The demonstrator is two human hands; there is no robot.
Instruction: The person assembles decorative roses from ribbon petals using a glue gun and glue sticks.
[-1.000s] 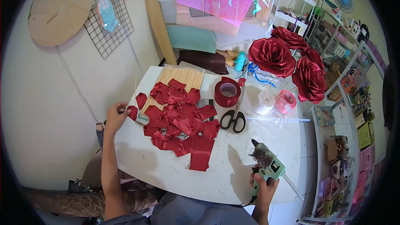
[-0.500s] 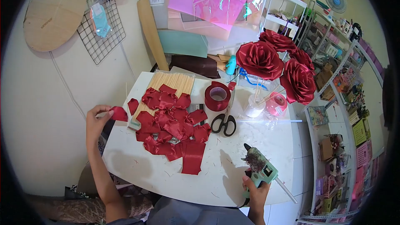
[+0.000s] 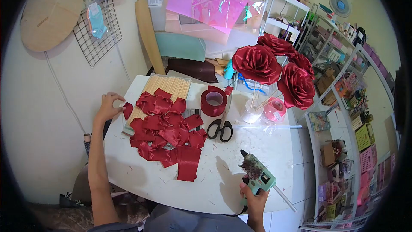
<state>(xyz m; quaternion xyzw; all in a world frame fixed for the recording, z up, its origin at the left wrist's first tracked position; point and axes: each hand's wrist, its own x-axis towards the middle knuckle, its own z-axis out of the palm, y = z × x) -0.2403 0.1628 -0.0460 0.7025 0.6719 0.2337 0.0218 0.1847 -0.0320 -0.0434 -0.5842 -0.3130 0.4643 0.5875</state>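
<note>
My left hand [image 3: 110, 106] is at the table's left edge, its thumb and fingers apart and no petal visible in it. Just right of its fingertips is a small red satin petal [image 3: 128, 110], close to a thin upright stick. My right hand [image 3: 256, 198] grips a mint-green hot glue gun [image 3: 262, 180] over the front right of the table. Dark fuzz covers the gun's front, and a clear glue stick [image 3: 284, 197] pokes out of its back. Between my hands lies a heap of red satin pieces [image 3: 169, 129], partly over a bundle of wooden skewers [image 3: 169, 87].
Black-handled scissors [image 3: 220, 129] and a red ribbon roll [image 3: 214, 101] lie mid-table. Large red ribbon roses [image 3: 257, 64] stand on sticks in a white holder [image 3: 251, 112], beside a pink roll [image 3: 274, 109]. Loaded shelves [image 3: 343, 137] line the right side.
The red petal my left hand held no longer shows in its fingers; that hand has risen toward the petal by the stick. My right hand keeps the glue gun. The whole view has shifted slightly.
</note>
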